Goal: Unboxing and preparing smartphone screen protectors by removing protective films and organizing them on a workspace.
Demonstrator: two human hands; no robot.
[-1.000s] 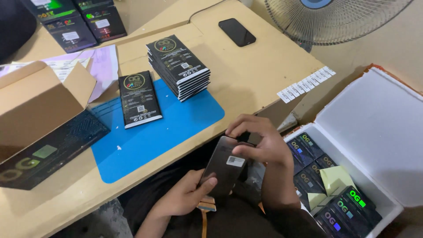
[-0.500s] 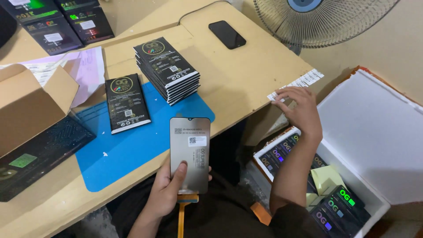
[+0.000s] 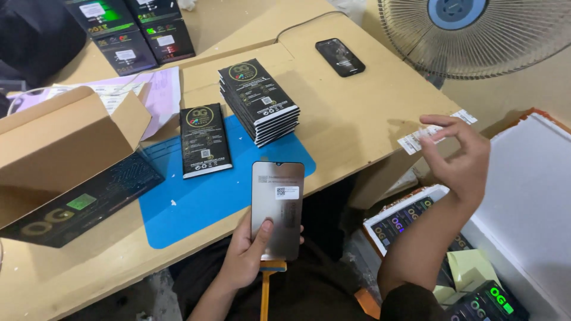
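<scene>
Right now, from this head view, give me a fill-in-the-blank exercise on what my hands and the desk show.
1. The left hand holds a grey phone screen panel with its ____ cable hanging below.
2. The right hand pinches a sticker from the strip at the table's ____ edge.
3. The single black box lies on a ____ mat.

Missing: orange; right; blue
</scene>
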